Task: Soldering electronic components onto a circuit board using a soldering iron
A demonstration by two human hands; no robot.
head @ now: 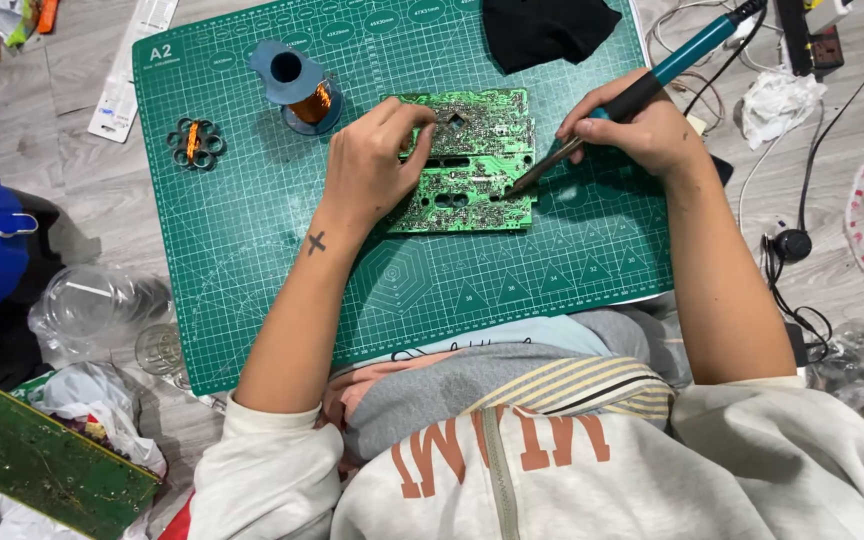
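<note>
fingers of the right hand [642, 128] wrapped narrow around a teal-handled soldering iron [642, 92], held like a pen, tip down near the right edge of a green circuit board [472, 160]. left hand [377, 165] pressed on the board's left part, fingers [407, 125] spread and curled over its top edge, gripping nothing else. board lying solder side up, near the middle of a green cutting mat [252, 260] on a grey wood-look floor, seen from above over a cream sweatshirt and folded legs. judged from this view, work on the board under way and not finished: iron tip touching or just off one spot, with no way to tell which joints are done. upper left of the mat, a small blue spool [297, 85] wound with copper wire, and beside it a little flower-shaped ring part [195, 142] with an orange core. black cloth [542, 30] at the mat's top edge. off the mat at left, a clear plastic container [87, 305], contents not discernible, and a second green board [42, 465] lying on crumpled bags. tangled cables [802, 240] at right.
</note>
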